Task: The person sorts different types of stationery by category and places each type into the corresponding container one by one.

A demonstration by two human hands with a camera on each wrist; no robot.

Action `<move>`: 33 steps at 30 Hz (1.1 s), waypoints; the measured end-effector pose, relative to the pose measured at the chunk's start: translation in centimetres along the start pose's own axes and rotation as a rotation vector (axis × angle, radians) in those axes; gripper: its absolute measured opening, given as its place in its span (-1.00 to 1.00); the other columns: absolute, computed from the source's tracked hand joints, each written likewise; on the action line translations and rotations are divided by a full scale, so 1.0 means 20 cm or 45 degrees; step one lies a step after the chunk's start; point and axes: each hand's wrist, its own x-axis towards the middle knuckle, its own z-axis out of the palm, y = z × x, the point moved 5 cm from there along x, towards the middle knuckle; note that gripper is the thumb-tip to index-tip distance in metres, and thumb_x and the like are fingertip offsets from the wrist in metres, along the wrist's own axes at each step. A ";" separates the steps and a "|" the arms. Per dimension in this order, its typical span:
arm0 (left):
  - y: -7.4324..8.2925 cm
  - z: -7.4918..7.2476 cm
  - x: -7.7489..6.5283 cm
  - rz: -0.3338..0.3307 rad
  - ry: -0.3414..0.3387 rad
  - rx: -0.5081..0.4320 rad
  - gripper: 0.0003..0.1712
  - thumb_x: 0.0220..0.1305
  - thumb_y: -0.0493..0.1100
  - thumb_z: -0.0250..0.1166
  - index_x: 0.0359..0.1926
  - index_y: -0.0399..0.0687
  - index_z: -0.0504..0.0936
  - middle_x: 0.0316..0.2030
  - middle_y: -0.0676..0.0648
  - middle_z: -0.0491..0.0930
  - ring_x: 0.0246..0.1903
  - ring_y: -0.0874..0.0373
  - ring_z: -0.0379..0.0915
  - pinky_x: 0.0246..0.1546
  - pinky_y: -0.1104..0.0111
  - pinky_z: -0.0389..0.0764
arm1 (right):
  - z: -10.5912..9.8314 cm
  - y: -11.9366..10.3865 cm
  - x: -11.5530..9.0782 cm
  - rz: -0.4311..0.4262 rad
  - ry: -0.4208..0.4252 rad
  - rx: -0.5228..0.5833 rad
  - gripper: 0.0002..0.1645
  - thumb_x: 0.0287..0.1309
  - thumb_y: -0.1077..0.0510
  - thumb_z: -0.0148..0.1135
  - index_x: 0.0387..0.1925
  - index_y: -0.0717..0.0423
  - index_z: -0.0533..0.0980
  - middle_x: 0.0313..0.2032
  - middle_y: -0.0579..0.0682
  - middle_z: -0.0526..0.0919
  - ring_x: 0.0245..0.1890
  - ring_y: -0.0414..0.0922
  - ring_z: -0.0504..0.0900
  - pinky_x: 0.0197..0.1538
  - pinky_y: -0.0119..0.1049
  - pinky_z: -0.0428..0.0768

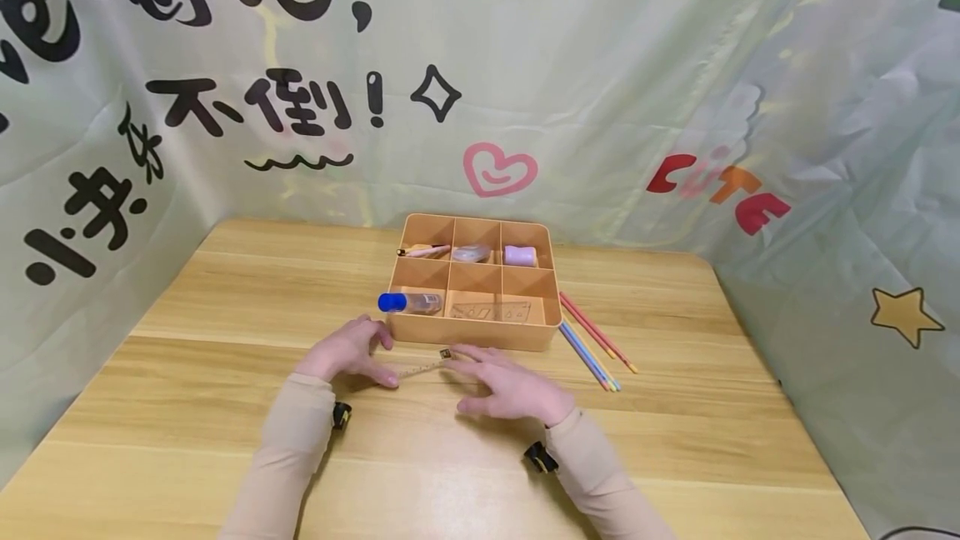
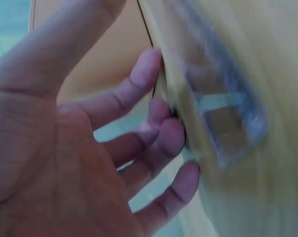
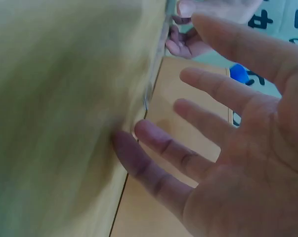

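Observation:
A clear ruler (image 1: pixel 420 370) with printed marks lies on the table in front of the orange organizer box (image 1: pixel 472 330). My left hand (image 1: pixel 351 352) is at the ruler's left end, its thumb close to it. In the left wrist view, the loosely bent fingers (image 2: pixel 173 136) stand beside a blurred transparent strip (image 2: pixel 233 118) and hold nothing. Beyond the ruler's right end is my right hand (image 1: pixel 510 386), fingers spread and palm down. The right wrist view shows its fingers (image 3: pixel 153 173) stretched out with nothing held; one fingertip is at the table.
Inside the box are a blue-capped clear bottle (image 1: pixel 408 302), a clear set square (image 1: pixel 491 312), a purple cylinder (image 1: pixel 520 256), a clear rounded item (image 1: pixel 471 253) and a pinkish pen-like item (image 1: pixel 426 251). Several pencils (image 1: pixel 592 332) lie right of it. A printed curtain (image 1: pixel 600 90) surrounds the table.

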 end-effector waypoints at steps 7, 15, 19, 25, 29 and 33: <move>-0.02 -0.03 -0.02 0.056 -0.094 -0.141 -0.34 -0.28 -0.12 0.61 -0.09 -0.24 0.56 -0.12 -0.22 0.43 -0.09 -0.11 0.34 0.05 -0.02 0.44 | 0.06 -0.04 0.02 -0.004 -0.069 -0.147 -0.25 0.21 -0.06 0.22 0.37 0.11 0.29 0.43 0.11 0.15 0.20 0.08 0.28 0.23 -0.04 0.41; -0.05 -0.04 -0.03 0.091 -0.129 -0.186 -0.39 -0.23 -0.17 0.59 -0.09 -0.25 0.56 -0.16 -0.19 0.43 -0.14 -0.08 0.31 -0.03 0.04 0.44 | 0.06 -0.04 0.02 0.078 -0.065 -0.219 -0.26 0.21 -0.06 0.22 0.36 0.09 0.31 0.39 -0.01 0.25 0.08 -0.01 0.33 0.10 -0.14 0.49; -0.06 -0.04 -0.03 0.112 -0.131 -0.227 -0.44 -0.15 -0.19 0.55 -0.09 -0.28 0.55 -0.20 -0.19 0.44 -0.17 -0.06 0.32 -0.07 0.08 0.43 | 0.03 -0.03 0.00 0.170 -0.060 -0.182 -0.32 0.21 -0.05 0.22 0.32 0.08 0.37 0.34 -0.04 0.34 0.10 0.04 0.39 0.13 -0.06 0.50; -0.07 -0.04 -0.02 0.128 -0.139 -0.276 -0.46 -0.10 -0.21 0.53 -0.09 -0.31 0.53 -0.23 -0.18 0.43 -0.21 -0.03 0.31 -0.12 0.14 0.41 | -0.07 0.02 -0.05 0.162 0.049 -0.114 -0.63 0.17 0.08 0.28 -0.03 0.19 0.64 -0.07 0.05 0.71 -0.18 -0.06 0.63 -0.07 -0.12 0.64; -0.07 -0.04 -0.02 0.124 -0.138 -0.274 -0.47 -0.09 -0.21 0.53 -0.10 -0.32 0.54 -0.25 -0.17 0.42 -0.22 -0.02 0.30 -0.15 0.16 0.41 | -0.11 0.06 -0.06 0.172 0.155 -0.087 -0.80 0.02 0.18 0.40 -0.26 0.15 0.68 -0.40 0.02 0.73 -0.46 -0.14 0.62 -0.37 -0.22 0.66; -0.07 -0.05 -0.02 0.122 -0.137 -0.264 -0.48 -0.08 -0.22 0.52 -0.09 -0.32 0.54 -0.26 -0.17 0.42 -0.23 -0.02 0.30 -0.15 0.16 0.41 | -0.11 0.09 -0.06 0.216 0.177 -0.135 -0.69 -0.10 0.21 0.47 -0.24 0.17 0.62 -0.52 0.00 0.58 -0.55 -0.17 0.46 -0.49 -0.29 0.55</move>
